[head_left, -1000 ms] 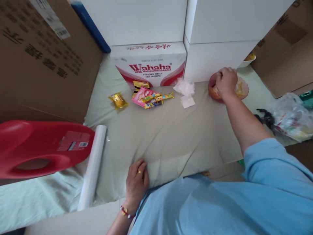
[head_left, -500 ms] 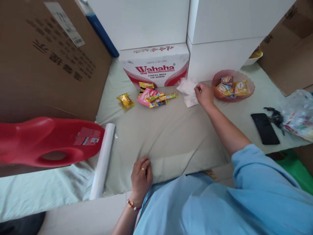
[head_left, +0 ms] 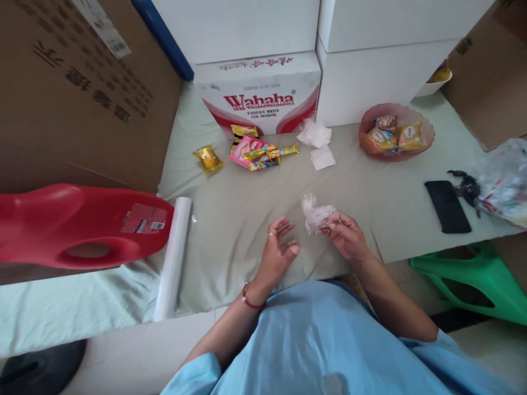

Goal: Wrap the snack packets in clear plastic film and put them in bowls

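Observation:
Pinched in my right hand (head_left: 346, 236) is a crumpled clear plastic bag (head_left: 316, 215), held above the cloth close to my body. To its left, my left hand (head_left: 279, 249) is raised with its fingers apart and nothing in it. Farther back, more crumpled plastic (head_left: 313, 133) lies beside a folded white sheet (head_left: 323, 158). Left of these sits a small pile of snacks: a pink packet (head_left: 247, 149), thin yellow sticks (head_left: 286, 151) and a yellow-and-black packet (head_left: 244, 131). A gold-wrapped snack (head_left: 208, 158) lies apart from the pile.
A pink bowl (head_left: 432, 131) of wrapped snacks stands back right. Nearer are a black phone (head_left: 448, 206) and a filled plastic bag (head_left: 508, 181). A Wahaha carton (head_left: 257, 99) stands behind. At left are a red jug (head_left: 86, 225), a plastic roll (head_left: 173, 258) and a large cardboard box (head_left: 94, 104).
My right hand has drawn back toward my body, bringing one crumpled plastic bag from the pile at the back. My left hand has lifted off the cloth, moved right and opened.

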